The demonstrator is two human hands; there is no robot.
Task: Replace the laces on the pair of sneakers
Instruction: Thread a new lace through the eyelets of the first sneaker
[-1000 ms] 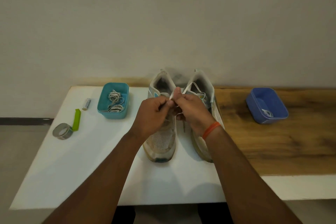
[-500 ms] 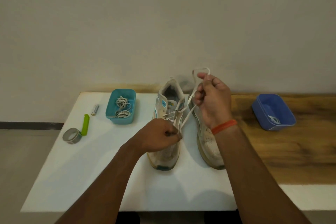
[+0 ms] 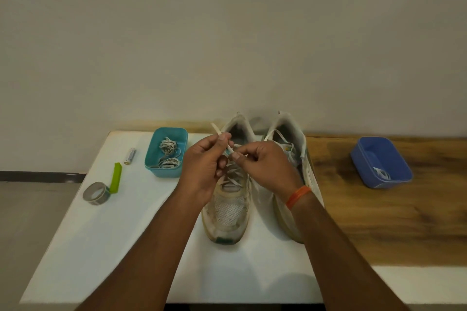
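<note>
**Both hands pinch a lace over the left-hand sneaker**

Head view: The left hand [image 3: 202, 166] is raised over the tongue of the nearer-left sneaker [image 3: 228, 212], thumb and forefinger pinching a pale lace [image 3: 216, 129] whose free end sticks up and away past the fingertips. The right hand [image 3: 265, 166], with an orange band [image 3: 298, 196] at its wrist, sits just beside it, fingers curled, pinching the same lace lower down; the two hands almost touch. Below them the lace runs crisscross through the eyelets of that shoe. The second sneaker [image 3: 295, 139] lies under and beyond the right hand, partly hidden by the wrist. Left of the left hand stands a teal tray [image 3: 154, 159] holding bundled laces, then a battery [image 3: 130, 156], a green clip [image 3: 116, 177] and a tape roll [image 3: 96, 193]. Well right of the right hand sits a blue tray [image 3: 364, 166].
</note>
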